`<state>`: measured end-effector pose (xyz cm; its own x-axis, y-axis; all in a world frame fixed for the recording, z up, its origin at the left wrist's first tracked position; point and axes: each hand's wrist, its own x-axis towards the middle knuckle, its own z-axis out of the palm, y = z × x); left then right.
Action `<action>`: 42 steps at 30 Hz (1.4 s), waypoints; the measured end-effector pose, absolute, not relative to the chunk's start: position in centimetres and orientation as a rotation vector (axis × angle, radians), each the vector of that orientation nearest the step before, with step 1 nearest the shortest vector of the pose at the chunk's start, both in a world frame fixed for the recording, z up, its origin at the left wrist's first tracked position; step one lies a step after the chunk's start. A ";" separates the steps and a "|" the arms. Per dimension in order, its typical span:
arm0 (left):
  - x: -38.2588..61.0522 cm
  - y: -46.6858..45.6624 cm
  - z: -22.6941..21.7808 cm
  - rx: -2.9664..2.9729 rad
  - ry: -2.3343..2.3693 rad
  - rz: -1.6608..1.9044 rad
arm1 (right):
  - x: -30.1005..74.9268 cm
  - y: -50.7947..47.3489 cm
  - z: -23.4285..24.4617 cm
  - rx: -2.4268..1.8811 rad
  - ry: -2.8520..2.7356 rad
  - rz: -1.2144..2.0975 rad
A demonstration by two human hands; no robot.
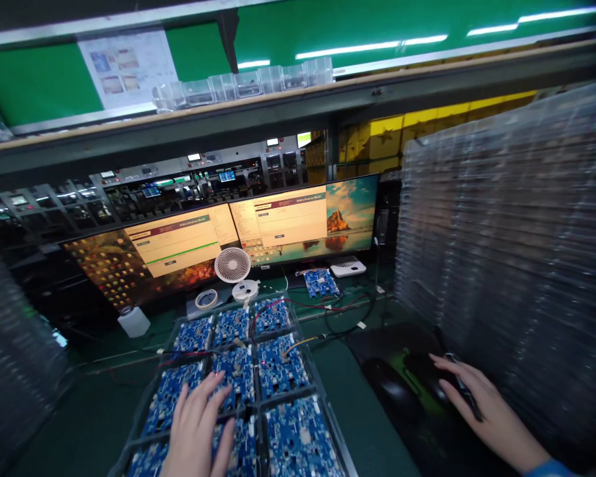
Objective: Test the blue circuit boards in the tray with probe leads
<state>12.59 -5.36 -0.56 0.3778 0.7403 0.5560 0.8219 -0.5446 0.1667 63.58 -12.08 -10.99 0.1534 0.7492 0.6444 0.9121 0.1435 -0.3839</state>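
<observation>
"Blue circuit boards (283, 364) lie beneath and beyond the left hand (196, 424), right?"

"Yes, in a compartmented tray (332, 424). Its long axis runs away from the wrist, much as the fingers point."

"How are those fingers?"

"Loosely spread, palm down. I can't tell whether they touch a board."

"And the right hand (469, 397)?"

"It curls around a black pen (464, 391), which slants from its knuckles back toward the wrist. A dark mouse (392, 387) sits just left of it, on a black mouse pad (377, 351)."

"What's hard to make out?"

"Left hand and wrist cover parts of several boards, and the tray's near end is cut off. Blur softens the stacked clear trays (501, 265) beyond the right hand."

"Any writing?"

"Ahead of the left hand, banners on the screens (302, 222) seem to read 'Build a Smarter World'. Other text is too small. The pad's green emblem (410, 374) is partly hidden."
</observation>
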 end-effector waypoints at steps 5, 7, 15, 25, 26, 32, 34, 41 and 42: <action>15.9 -0.5 0.4 -2.857 -1.509 -0.684 | 63.7 -12.3 -11.0 -1.634 -1.622 -0.256; 17.6 0.7 0.0 -2.953 -1.558 -0.633 | 63.8 -12.3 -11.0 -1.637 -1.622 -0.255; 21.7 3.9 -2.6 -3.046 -1.788 -0.589 | 64.1 -12.4 -11.4 -1.709 -1.594 -0.188; 24.6 5.2 -3.5 -2.985 -1.892 -0.311 | 64.1 -12.4 -11.4 -1.712 -1.597 -0.195; 24.6 5.2 -3.4 -2.970 -1.906 -0.279 | 64.0 -12.4 -11.4 -1.711 -1.596 -0.204; 24.3 5.6 -3.0 -2.950 -1.947 -0.280 | 63.9 -12.3 -11.0 -1.716 -1.596 -0.179; 24.2 5.8 -3.1 -2.964 -1.943 -0.307 | 63.9 -12.3 -11.1 -1.720 -1.583 -0.181; 24.1 6.1 -3.6 -2.999 -1.912 -0.325 | 63.9 -12.6 -11.2 -1.743 -1.553 -0.102; 24.2 6.1 -3.6 -3.002 -1.909 -0.318 | 63.9 -12.6 -11.1 -1.747 -1.551 -0.091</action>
